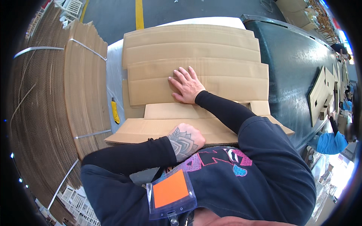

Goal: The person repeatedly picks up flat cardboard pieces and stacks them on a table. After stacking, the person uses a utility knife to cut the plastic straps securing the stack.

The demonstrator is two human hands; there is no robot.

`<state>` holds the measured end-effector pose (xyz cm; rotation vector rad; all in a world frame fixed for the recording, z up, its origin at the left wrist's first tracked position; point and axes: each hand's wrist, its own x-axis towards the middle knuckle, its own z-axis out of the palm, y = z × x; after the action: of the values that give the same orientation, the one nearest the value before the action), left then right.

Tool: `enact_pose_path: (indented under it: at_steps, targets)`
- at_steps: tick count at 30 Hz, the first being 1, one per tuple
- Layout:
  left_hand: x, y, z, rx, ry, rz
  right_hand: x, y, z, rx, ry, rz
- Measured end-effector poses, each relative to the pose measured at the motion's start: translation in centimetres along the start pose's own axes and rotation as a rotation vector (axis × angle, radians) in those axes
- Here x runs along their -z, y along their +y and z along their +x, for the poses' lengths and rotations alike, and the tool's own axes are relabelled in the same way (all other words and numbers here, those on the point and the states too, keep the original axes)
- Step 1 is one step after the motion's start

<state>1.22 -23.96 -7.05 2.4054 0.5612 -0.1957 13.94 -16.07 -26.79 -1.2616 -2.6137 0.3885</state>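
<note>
Bright, even overhead light, soft shadows; sharp centre (fisheye bends edges, black vignette corners).

Two strapped bundles of flat cardboard (pixel 85 83), one yellow utility knife (pixel 115 110), one orange badge (pixel 171 188).

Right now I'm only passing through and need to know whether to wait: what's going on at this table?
A person is handling flat cardboard sheets stacked on a table. Their right hand lies flat, fingers spread, on the upper sheets. Their left hand rests at the near edge of the lowest sheet. A yellow utility knife lies untouched to the left of the stack, beside strapped bundles of flattened cardboard. More cardboard pieces sit on the dark belt to the right.
</note>
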Motion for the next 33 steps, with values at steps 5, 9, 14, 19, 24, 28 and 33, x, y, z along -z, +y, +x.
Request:
enact_pose_path:
  at_steps: [5, 9, 14, 19, 24, 28, 33]
  targets:
    - [-5.9, 1.1, -1.1, -0.028, 0.108, 0.117, 0.4, 2.4, -0.1, -0.02, 0.062, 0.218]
    - [-7.5, 1.4, 0.1, -0.036, 0.104, 0.114, 6.4, 9.5, 1.5, -0.272, 0.115, -0.056]
    - [-7.2, 1.3, 4.1, -0.012, -0.036, 0.056, 11.0, 21.6, -0.5, -0.359, -0.486, -0.069]
    - [1.7, -6.4, 6.5, -0.016, -0.475, -0.734, 10.1, 23.2, 0.0, -0.326, -0.662, -0.003]
    - [4.1, -18.9, 11.4, 0.493, 0.34, 0.224, 10.9, 26.7, 1.1, -0.222, -0.734, 0.139]
    - [4.6, -24.9, 12.1, 0.707, -0.264, 0.019, 12.1, 26.2, 1.7, -0.146, -0.763, 0.109]
    - [3.1, -25.6, 13.1, 0.689, -0.084, -0.033, 13.6, 25.4, 0.8, -0.245, -0.727, 0.044]
